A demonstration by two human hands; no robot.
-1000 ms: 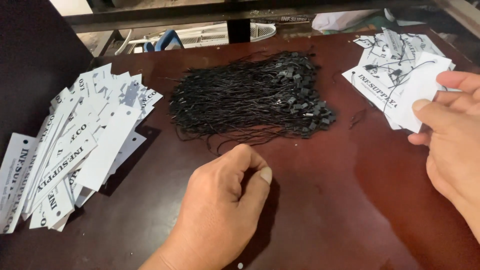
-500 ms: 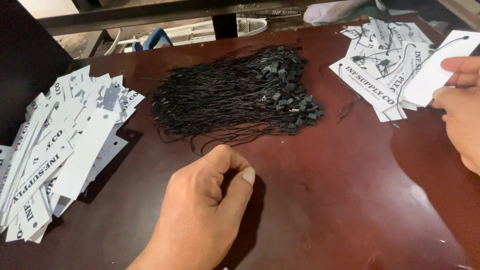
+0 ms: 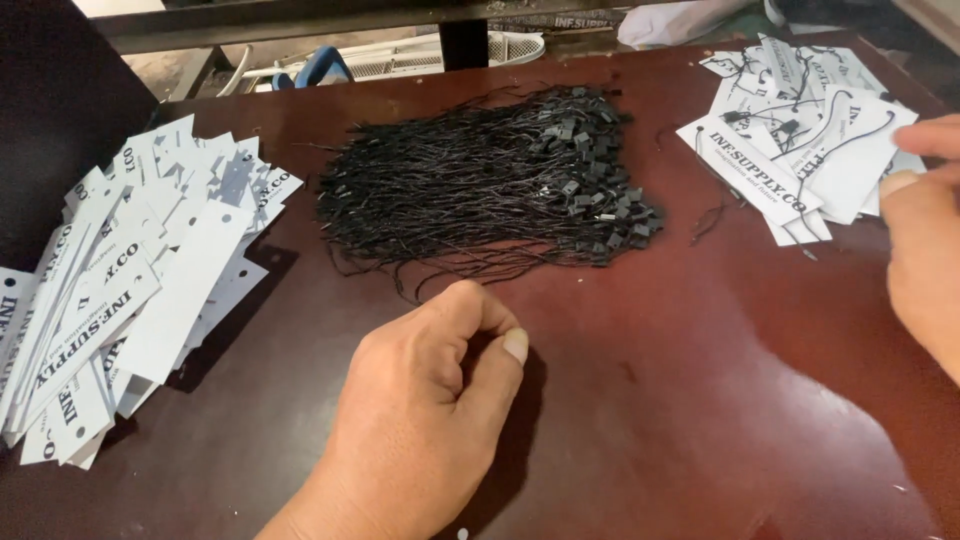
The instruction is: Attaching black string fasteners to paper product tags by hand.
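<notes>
Dark red bench [image 3: 700,400], wide and shiny. On the left, a big fan of white card tags [image 3: 130,290]. In the middle, a heap of black strings [image 3: 480,190], long way running left to right, little clasps at the right end. Left hand [image 3: 420,420] just below that heap, nearest to it, fingers curled in, thumb pressed to the forefinger, maybe pinching one thin string. Right hand [image 3: 925,240] at the far edge, fingers touching the strung tags [image 3: 800,150].
</notes>
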